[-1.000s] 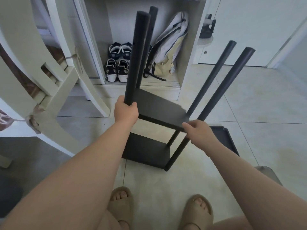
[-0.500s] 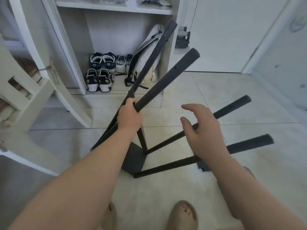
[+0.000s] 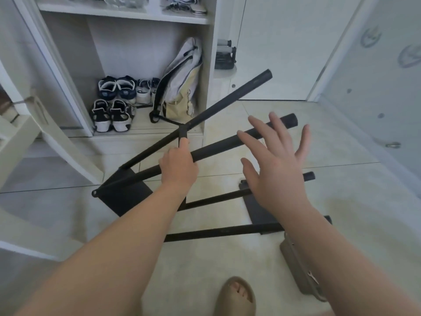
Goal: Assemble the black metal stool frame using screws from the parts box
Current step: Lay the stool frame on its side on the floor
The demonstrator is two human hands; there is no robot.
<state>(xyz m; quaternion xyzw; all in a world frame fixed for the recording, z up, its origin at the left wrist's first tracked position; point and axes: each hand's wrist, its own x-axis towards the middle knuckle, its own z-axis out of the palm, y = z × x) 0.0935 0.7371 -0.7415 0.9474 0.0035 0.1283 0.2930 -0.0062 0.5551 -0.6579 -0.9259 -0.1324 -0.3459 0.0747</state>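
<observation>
The black metal stool frame (image 3: 127, 192) lies tipped on its side on the tiled floor, its legs pointing right and up. My left hand (image 3: 178, 168) grips one upper leg near its middle. My right hand (image 3: 276, 165) hovers with fingers spread above the legs, holding nothing. Two lower legs (image 3: 216, 231) run along the floor. A loose black panel (image 3: 259, 213) lies flat on the tiles under my right wrist. No parts box or screws show.
A white cabinet with several shoes (image 3: 114, 103) and a pale backpack (image 3: 182, 83) stands behind the frame. A white chair (image 3: 34, 137) is at the left. A grey flat object (image 3: 300, 267) lies at the lower right. My sandalled foot (image 3: 237, 295) is at the bottom.
The frame has tipped from upright over onto its side, legs swinging to the right. My right hand let go of the shelf and now hovers spread; my left still grips a leg.
</observation>
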